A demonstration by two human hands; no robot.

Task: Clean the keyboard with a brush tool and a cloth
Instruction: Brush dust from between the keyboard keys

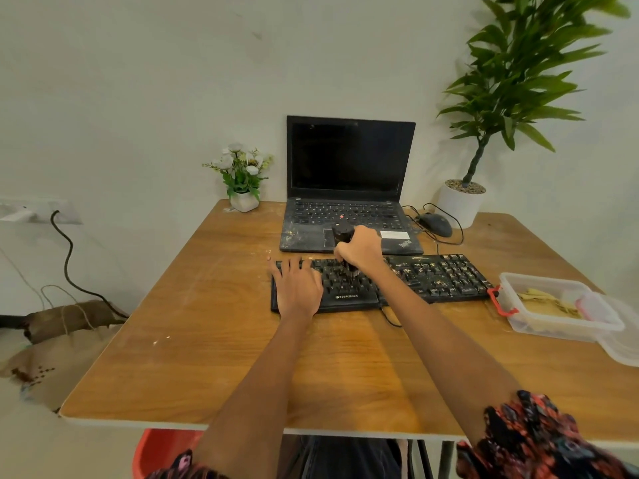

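Keyboard (380, 281), lying just in front of the laptop (349, 188), is steadied by the flat left hand (298, 286) while a brush (344, 243) is gripped upright by the right hand (361, 250); brushing seems underway, crumbed right-side keys likely next.

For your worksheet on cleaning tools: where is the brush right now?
In the head view, the brush stands upright in the right hand, bristles on the keyboard near its middle, just in front of the laptop.
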